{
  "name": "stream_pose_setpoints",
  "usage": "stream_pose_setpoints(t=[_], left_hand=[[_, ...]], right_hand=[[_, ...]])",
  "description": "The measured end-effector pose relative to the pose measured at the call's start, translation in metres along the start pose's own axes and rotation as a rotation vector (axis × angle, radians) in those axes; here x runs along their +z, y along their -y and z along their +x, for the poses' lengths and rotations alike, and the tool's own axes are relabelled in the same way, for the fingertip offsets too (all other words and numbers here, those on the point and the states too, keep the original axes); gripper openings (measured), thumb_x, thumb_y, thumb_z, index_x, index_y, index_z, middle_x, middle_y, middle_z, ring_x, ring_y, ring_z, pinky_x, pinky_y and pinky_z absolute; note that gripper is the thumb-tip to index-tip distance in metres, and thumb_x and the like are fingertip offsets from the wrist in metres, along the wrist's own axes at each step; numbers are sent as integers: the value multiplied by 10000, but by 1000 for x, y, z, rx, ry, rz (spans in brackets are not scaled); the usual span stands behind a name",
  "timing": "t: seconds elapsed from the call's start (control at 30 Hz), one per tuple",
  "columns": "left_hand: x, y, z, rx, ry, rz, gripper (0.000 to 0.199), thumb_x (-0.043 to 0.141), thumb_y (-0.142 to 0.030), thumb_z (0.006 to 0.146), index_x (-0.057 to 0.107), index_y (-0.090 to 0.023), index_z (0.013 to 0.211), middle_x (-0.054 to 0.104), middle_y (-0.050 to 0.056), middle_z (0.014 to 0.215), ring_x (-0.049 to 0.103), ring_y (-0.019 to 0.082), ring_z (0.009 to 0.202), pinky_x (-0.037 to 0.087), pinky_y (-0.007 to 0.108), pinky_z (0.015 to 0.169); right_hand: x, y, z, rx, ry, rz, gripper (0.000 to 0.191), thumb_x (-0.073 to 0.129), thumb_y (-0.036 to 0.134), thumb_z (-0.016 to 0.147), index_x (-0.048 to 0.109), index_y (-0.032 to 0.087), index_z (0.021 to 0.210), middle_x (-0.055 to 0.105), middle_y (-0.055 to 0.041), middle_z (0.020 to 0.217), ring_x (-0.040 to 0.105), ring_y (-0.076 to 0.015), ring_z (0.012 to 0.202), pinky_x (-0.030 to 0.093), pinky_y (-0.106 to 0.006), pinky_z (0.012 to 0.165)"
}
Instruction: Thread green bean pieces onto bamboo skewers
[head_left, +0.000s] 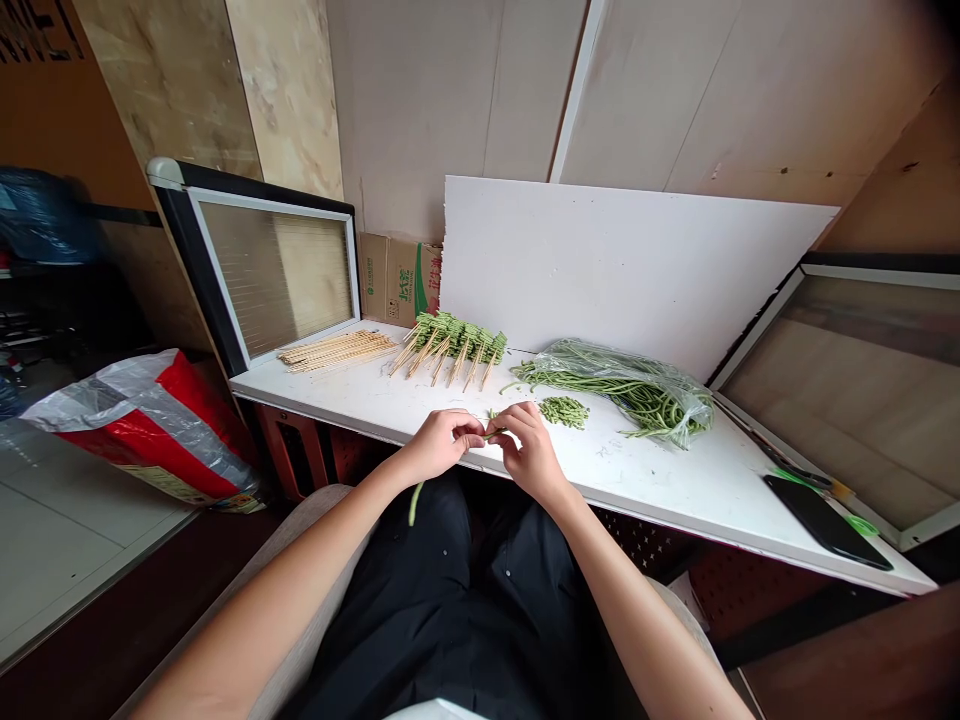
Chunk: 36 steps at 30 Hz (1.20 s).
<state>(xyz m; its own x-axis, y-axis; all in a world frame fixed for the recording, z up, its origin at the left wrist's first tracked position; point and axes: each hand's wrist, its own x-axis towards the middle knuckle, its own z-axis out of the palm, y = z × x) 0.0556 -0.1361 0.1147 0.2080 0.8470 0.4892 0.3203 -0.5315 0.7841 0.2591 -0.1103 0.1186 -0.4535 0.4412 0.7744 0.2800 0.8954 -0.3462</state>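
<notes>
My left hand is closed on a long green bean, whose tail hangs down below the wrist. My right hand pinches the same bean's other end, close to the left fingertips, at the table's front edge. Just right of it lies a small pile of cut bean pieces. Behind the hands, skewered green bean bundles are stacked with their sticks pointing forward. Farther right, long whole beans stick out of a clear plastic bag.
Bare wooden skewers lie at the left of the white table. A black phone and scissors are at the right. A cardboard box and white board stand behind; a red bag is on the floor.
</notes>
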Motion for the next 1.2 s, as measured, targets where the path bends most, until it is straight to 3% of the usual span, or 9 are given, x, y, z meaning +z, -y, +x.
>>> stream_pose_setpoints(t=[0.17,0.3,0.43,0.53,0.63,0.83,0.97,1.07,1.2], left_hand=[[0,4,1,-61,97,-191,155,763,-261,853,753,-119,794,699,43,739,605,133,661,517,256,663],[3,3,0,-72,128,-393,244,838,-332,813,728,-119,765,673,26,695,608,125,641,525,257,661],[6,0,-1,-89,122,-543,376,874,-458,808,713,-118,795,681,32,720,631,127,621,543,277,662],[5,1,1,-122,55,-503,429,892,-501,793,725,-111,857,712,46,775,656,123,619,555,283,683],[3,8,3,-155,16,-424,455,897,-521,785,744,-107,899,732,59,799,676,128,637,553,281,697],[0,22,4,-197,13,-375,466,904,-529,770,760,-114,927,744,65,806,689,144,668,559,292,717],[1,24,3,-212,40,-345,471,895,-540,775,763,-115,929,744,68,815,689,145,672,557,284,707],[1,25,2,-222,72,-328,458,885,-537,789,764,-119,930,742,67,821,692,148,680,564,286,712],[2,27,1,-247,102,-309,446,876,-534,802,761,-125,936,738,62,827,700,149,690,568,287,719]], right_hand=[[3,10,1,29,-77,97,254,601,42,916,733,255,878,700,-48,843,542,-276,973,456,-440,906],[10,9,-1,94,-134,241,138,696,241,975,735,260,844,705,-46,817,572,-274,965,454,-445,936],[12,-4,-2,159,-179,335,177,759,416,951,755,258,872,714,-57,851,616,-274,960,475,-444,932],[0,-21,-1,218,-185,231,206,774,466,929,800,261,920,727,-72,910,626,-279,979,474,-449,937],[-22,-52,-5,310,-192,-74,288,737,519,934,833,247,936,717,-100,918,593,-309,1002,457,-467,933],[-55,-121,-36,752,9,-514,301,664,446,944,833,198,958,780,-139,919,621,-365,1059,461,-437,897],[-62,-136,-45,997,235,-492,434,632,547,952,798,198,754,783,-139,816,705,-315,876,488,-366,794],[-66,-135,-42,1045,238,-400,673,475,654,1014,724,203,582,775,-156,769,723,-277,778,509,-345,777],[-69,-131,-38,971,257,-383,727,392,657,1048,735,218,581,770,-139,735,740,-261,766,544,-343,815]])
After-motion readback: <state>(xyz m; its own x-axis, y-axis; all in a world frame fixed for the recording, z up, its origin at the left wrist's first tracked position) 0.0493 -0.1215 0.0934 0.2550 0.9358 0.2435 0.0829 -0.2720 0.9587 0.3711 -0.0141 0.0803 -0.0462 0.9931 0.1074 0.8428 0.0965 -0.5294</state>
